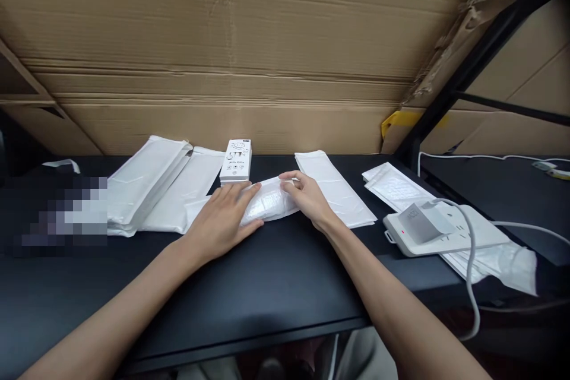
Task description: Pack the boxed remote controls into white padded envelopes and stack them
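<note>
A person stands at a black bench (249, 291) and works with both bare hands on a white padded envelope (267, 205), which lies in the middle of the bench, bent into a soft bundle between the hands. The left hand (222, 219) lies on the near end, and its grip is open, with the fingers spread and pressing down from above. The right hand (307, 199) is at the other end, and its grip is more closed: the fingers curve over the envelope and seem to pinch the end against the thumb.

The envelope looks light and soft, and its smooth skin may slip a little. It will likely bend under any pressure, so a flat hand on each end seems the safest way to take hold.

Behind the hands stands a small white box (236, 161) with printing on it. More white envelopes (146, 184) lie in a pile on the left, and one flat envelope (333, 187) lies just beside the right hand. On the right side there is a white power strip (440, 228) with a grey cable (469, 273), on top of other envelopes (494, 261).
</note>
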{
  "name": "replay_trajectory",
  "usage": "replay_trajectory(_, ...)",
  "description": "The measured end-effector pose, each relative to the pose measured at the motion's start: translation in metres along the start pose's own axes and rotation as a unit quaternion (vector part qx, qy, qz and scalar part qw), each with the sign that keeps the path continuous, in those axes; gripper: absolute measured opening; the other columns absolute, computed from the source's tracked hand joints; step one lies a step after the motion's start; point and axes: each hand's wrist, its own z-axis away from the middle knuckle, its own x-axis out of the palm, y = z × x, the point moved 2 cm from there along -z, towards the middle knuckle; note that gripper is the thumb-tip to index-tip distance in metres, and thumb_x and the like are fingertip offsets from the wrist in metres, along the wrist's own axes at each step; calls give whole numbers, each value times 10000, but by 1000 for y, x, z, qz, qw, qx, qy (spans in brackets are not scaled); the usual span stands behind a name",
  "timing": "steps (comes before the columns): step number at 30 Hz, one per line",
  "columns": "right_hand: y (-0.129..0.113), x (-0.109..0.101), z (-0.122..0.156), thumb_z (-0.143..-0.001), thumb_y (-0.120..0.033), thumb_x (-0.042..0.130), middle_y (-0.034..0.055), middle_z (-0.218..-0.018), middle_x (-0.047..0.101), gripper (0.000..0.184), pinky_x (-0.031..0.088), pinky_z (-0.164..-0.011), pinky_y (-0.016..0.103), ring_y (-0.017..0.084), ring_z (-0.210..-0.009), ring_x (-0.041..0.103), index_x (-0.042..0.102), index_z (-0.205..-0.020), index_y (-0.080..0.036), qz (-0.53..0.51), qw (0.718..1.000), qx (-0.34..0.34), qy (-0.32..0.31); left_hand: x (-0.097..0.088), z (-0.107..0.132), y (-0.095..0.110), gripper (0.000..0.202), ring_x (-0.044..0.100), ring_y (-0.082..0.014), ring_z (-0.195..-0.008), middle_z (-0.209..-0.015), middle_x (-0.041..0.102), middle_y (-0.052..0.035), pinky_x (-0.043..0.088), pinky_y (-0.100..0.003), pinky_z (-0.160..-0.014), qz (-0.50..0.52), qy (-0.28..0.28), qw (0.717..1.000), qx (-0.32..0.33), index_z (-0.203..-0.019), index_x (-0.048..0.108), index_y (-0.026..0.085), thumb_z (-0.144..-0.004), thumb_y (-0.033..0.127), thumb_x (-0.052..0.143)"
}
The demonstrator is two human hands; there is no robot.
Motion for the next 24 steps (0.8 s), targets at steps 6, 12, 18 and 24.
replay_trajectory(6,2,2,0,-763,-264,542,-14,-852,590,255,375,-641,262,130,-715,501,676,-980,-242,3,999,-36,-33,-4,0,-2,710,445,-325,-1295,-1445,455,-161,384,-481,-1056,15,-15,1000,-9,-1443,372,171,-886,591,507)
replay_trajectory(12,-2,2,2,-765,-256,531,-4,-882,600,246,369,-625,257,129,-720,505,656,-974,-220,-38,998,-31,-33,-2,0,-3,699,462,-308,-1294,-1437,480,-152,385,-471,-1064,24,-4,1000,-3,-1459,355,152,-911,569,475)
replay_trajectory(18,-1,2,1,-756,-253,537,0,-914,624,247,390,-632,256,134,-741,537,648,-973,-215,-46,998,-17,-25,0,-1,2,630,536,-295,-1223,-1380,544,-144,442,-447,-994,13,-3,1000,4,-1439,392,143,-943,528,442)
replay_trajectory(24,1,3,2,-771,-265,526,12,-945,626,257,395,-642,270,141,-755,537,655,-987,-211,-32,999,-35,-25,0,-2,2,639,547,-296,-1211,-1380,547,-152,453,-452,-979,2,-11,1000,-1,-1447,387,140,-948,538,428)
